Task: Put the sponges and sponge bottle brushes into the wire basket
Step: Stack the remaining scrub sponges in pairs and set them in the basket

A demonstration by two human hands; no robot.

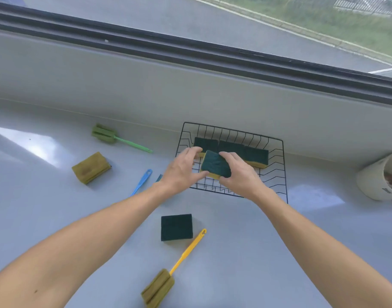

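Head view: both hands hold one green-topped sponge over the front half of the wire basket, which stands near the worktop's back edge. The left hand pinches its left end, fingers curled; the right hand clamps its right end. Three sponges already line the basket's back wall. Best to lower it flat in front of that row, then let go with both hands together. A dark sponge and a yellow brush wait near the front edge; a green brush, an olive sponge and a blue handle lie towards the left.
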